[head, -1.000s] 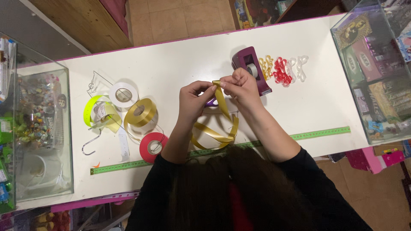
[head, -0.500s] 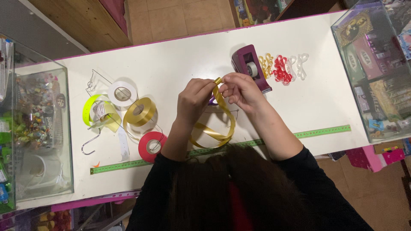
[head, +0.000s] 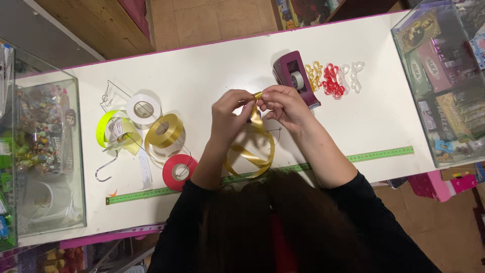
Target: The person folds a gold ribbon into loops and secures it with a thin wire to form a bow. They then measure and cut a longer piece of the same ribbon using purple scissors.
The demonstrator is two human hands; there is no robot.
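Observation:
Over the middle of the white table (head: pixel 212 76), my left hand (head: pixel 230 115) and my right hand (head: pixel 288 106) pinch the same strip of gold ribbon (head: pixel 251 151) at its top. The strip hangs down in loose loops toward me. Both hands meet fingertip to fingertip just left of a maroon tape dispenser (head: pixel 295 81). My dark hair hides the near edge of the table below the loops.
Rolls of gold (head: pixel 164 130), white (head: pixel 143 107), red (head: pixel 178 170) and yellow-green ribbon (head: pixel 112 129) lie at the left beside wire hooks (head: pixel 104 169). Finished gold, red and white bows (head: pixel 333 79) sit right of the dispenser. A green measuring tape (head: pixel 384 153) runs along the near edge. Glass cases flank both sides.
My hands have drawn closer together at the top of the gold strip and shifted slightly; the ribbon loops below have changed shape a little.

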